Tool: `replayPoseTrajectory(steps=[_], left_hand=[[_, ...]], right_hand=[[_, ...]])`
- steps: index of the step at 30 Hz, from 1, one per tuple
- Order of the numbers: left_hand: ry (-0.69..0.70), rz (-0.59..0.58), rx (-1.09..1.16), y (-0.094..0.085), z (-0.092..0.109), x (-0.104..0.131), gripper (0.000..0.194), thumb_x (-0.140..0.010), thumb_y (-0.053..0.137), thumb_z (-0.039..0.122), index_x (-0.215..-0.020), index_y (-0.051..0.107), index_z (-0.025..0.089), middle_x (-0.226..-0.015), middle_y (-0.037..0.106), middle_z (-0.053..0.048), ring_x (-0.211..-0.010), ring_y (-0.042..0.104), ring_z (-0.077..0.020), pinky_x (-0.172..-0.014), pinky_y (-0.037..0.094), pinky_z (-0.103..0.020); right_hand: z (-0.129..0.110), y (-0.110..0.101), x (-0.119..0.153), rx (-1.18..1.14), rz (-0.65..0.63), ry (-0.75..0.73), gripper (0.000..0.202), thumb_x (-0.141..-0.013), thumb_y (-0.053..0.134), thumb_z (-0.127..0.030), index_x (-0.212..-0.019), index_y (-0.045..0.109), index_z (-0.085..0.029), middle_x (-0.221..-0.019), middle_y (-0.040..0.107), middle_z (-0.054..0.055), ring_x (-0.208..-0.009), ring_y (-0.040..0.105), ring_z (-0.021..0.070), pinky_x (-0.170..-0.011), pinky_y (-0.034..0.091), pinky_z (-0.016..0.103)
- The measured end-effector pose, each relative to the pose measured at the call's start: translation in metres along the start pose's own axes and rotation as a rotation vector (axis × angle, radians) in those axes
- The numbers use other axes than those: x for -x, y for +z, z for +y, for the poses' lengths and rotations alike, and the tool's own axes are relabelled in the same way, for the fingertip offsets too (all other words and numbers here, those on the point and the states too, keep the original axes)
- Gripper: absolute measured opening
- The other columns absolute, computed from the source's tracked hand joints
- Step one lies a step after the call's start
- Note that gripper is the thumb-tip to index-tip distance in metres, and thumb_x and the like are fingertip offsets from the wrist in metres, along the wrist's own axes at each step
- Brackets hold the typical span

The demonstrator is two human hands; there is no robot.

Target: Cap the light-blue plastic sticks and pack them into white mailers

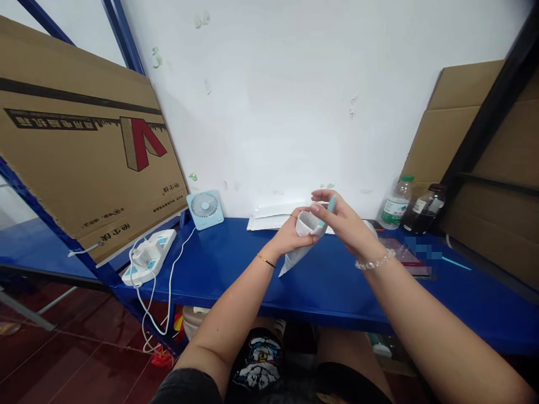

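Note:
A white paper cone (pixel 297 257), open at its wide top and pointed at the bottom, is held above the blue table by my left hand (pixel 291 234), whose fingers wrap round it. My right hand (pixel 340 220) is at the cone's upper right rim. Between its thumb and fingers stands a light teal stick-like object (pixel 332 204), its lower end by the rim. Behind the hands, white paper sheets (pixel 269 216) lie against the wall.
A light blue fan (pixel 205 210) and a white power strip (pixel 150 257) with cables are at the left. At the right stand a green-capped bottle (pixel 396 206) and a dark bottle (pixel 424 210), near a reddish flat packet (pixel 400 251). Cardboard panels (pixel 84 151) flank the blue table (pixel 337 292).

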State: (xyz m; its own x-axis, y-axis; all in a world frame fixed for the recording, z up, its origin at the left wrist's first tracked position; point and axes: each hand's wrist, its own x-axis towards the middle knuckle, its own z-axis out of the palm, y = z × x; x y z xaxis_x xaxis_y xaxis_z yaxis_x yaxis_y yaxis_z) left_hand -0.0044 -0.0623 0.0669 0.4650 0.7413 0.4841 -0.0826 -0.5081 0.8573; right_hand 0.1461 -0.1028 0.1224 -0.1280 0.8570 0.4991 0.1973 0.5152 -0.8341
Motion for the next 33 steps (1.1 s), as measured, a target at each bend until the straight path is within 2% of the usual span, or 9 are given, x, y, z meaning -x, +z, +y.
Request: replayPoseTrajectory(steps=[4, 7, 13, 17, 20, 23, 25, 28, 33], left_hand=[[0.041, 0.2, -0.058, 0.002, -0.003, -0.002, 0.099, -0.056, 0.08, 0.032, -0.137, 0.024, 0.024, -0.123, 0.046, -0.012, -0.102, 0.054, -0.0224, -0.089, 0.042, -0.039], [0.074, 0.256, -0.127, 0.0, -0.006, 0.001, 0.122, -0.04, 0.088, 0.032, -0.142, 0.02, 0.026, -0.134, 0.037, -0.014, -0.116, 0.046, -0.027, -0.099, 0.035, -0.041], [-0.257, 0.048, 0.213, -0.014, -0.022, 0.012, 0.054, -0.069, 0.069, 0.05, -0.108, 0.059, 0.014, -0.099, 0.064, -0.009, -0.086, 0.061, -0.019, -0.081, 0.045, -0.034], [-0.375, 0.053, 0.466, -0.013, -0.034, 0.015, 0.046, -0.062, 0.077, 0.044, -0.092, 0.062, 0.012, -0.083, 0.066, -0.005, -0.07, 0.06, -0.0137, -0.071, 0.046, -0.028], [-0.5, -0.032, 0.618, -0.007, -0.039, 0.017, 0.041, -0.064, 0.077, 0.041, -0.089, 0.061, 0.013, -0.071, 0.062, -0.002, -0.059, 0.056, -0.0104, -0.059, 0.043, -0.023], [-0.703, -0.234, 0.767, -0.002, -0.042, 0.021, 0.027, -0.069, 0.073, 0.03, -0.085, 0.058, 0.014, -0.058, 0.051, 0.003, -0.046, 0.044, -0.006, -0.046, 0.033, -0.018], [-0.824, -0.3, 0.902, -0.005, -0.043, 0.024, 0.021, -0.075, 0.067, 0.028, -0.088, 0.057, 0.015, -0.057, 0.046, 0.004, -0.043, 0.039, -0.0047, -0.043, 0.028, -0.017], [-0.896, -0.177, 1.032, -0.023, -0.047, 0.029, 0.024, -0.083, 0.056, 0.035, -0.093, 0.057, 0.012, -0.064, 0.049, 0.0, -0.046, 0.04, -0.0062, -0.043, 0.031, -0.018], [-0.611, 0.237, 1.218, -0.065, -0.062, 0.03, 0.035, -0.091, 0.04, 0.039, -0.104, 0.056, 0.01, -0.077, 0.057, -0.005, -0.052, 0.048, -0.0059, -0.047, 0.038, -0.017]], right_hand=[[0.01, 0.01, 0.007, 0.157, 0.064, -0.022, 0.069, -0.069, 0.069, -0.044, -0.128, 0.042, -0.023, -0.114, 0.058, 0.009, -0.097, 0.058, 0.0253, -0.081, 0.048, 0.039], [0.016, 0.012, 0.007, 0.267, 0.141, -0.027, 0.06, -0.074, 0.063, -0.038, -0.128, 0.045, -0.02, -0.111, 0.061, 0.01, -0.091, 0.059, 0.0248, -0.082, 0.047, 0.041], [0.024, -0.014, 0.001, -0.001, 0.137, -0.026, 0.051, -0.078, 0.06, -0.038, -0.126, 0.051, -0.025, -0.108, 0.064, 0.007, -0.088, 0.061, 0.0229, -0.076, 0.049, 0.035], [0.034, -0.027, 0.009, -0.255, -0.009, -0.059, 0.071, -0.07, 0.064, -0.057, -0.133, 0.044, -0.029, -0.121, 0.059, 0.009, -0.101, 0.059, 0.0266, -0.082, 0.049, 0.039], [0.042, -0.029, 0.016, -0.18, -0.16, -0.161, 0.086, -0.054, 0.078, -0.053, -0.131, 0.047, -0.029, -0.132, 0.052, 0.008, -0.116, 0.052, 0.0277, -0.096, 0.043, 0.04], [0.05, -0.028, 0.017, 0.016, -0.245, -0.153, 0.054, -0.058, 0.079, -0.044, -0.106, 0.066, -0.024, -0.114, 0.063, 0.008, -0.106, 0.056, 0.0277, -0.094, 0.043, 0.04], [0.056, -0.028, 0.01, 0.08, -0.26, -0.096, 0.032, -0.066, 0.073, -0.045, -0.086, 0.071, -0.02, -0.09, 0.069, 0.005, -0.085, 0.061, 0.0243, -0.079, 0.05, 0.036], [0.07, -0.026, -0.014, 0.103, -0.1, -0.002, 0.03, -0.071, 0.068, -0.046, -0.073, 0.068, -0.017, -0.063, 0.062, 0.0, -0.06, 0.054, 0.0156, -0.054, 0.046, 0.026], [0.114, -0.006, -0.091, -0.014, 0.167, 0.109, 0.038, -0.075, 0.059, -0.05, -0.081, 0.065, -0.013, -0.062, 0.061, 0.001, -0.055, 0.053, 0.014, -0.049, 0.042, 0.024]])
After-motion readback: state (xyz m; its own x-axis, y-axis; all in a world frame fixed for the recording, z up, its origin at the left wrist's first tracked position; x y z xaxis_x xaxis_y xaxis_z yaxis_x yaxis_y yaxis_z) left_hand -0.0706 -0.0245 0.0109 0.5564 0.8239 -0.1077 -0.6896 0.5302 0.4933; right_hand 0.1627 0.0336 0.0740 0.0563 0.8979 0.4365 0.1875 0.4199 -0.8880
